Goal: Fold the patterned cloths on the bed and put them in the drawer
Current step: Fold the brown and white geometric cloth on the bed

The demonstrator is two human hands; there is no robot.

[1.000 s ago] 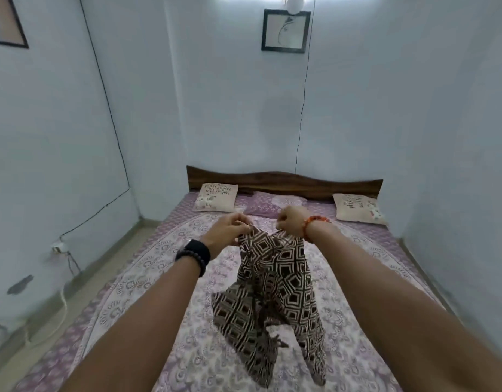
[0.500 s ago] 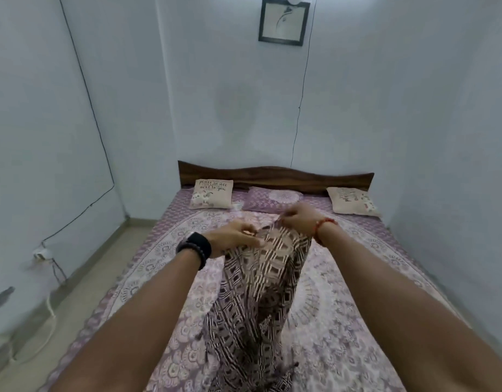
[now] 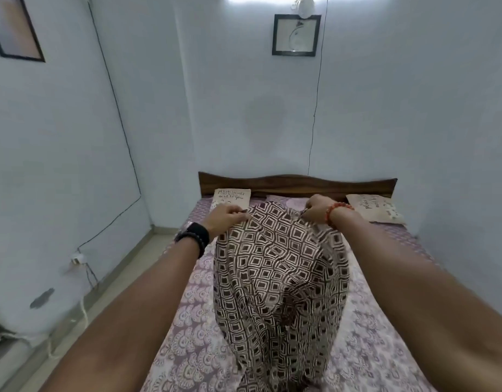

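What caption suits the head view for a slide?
Both hands, left and right, hold a brown patterned cloth spread above the bed.

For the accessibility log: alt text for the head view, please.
Two outstretched hands, left hand and right hand, pinch the top edge of a brown-and-cream patterned cloth, holding it spread above a bed. Cushions lie by the wooden headboard.

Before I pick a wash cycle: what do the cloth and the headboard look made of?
The cloth looks like thin woven fabric, maybe cotton, matte: it billows and creases softly between the left hand and the right hand, with a printed brown-and-cream square pattern. The headboard looks like dark stained wood with a low sheen; streaky grain shows along its wavy top.
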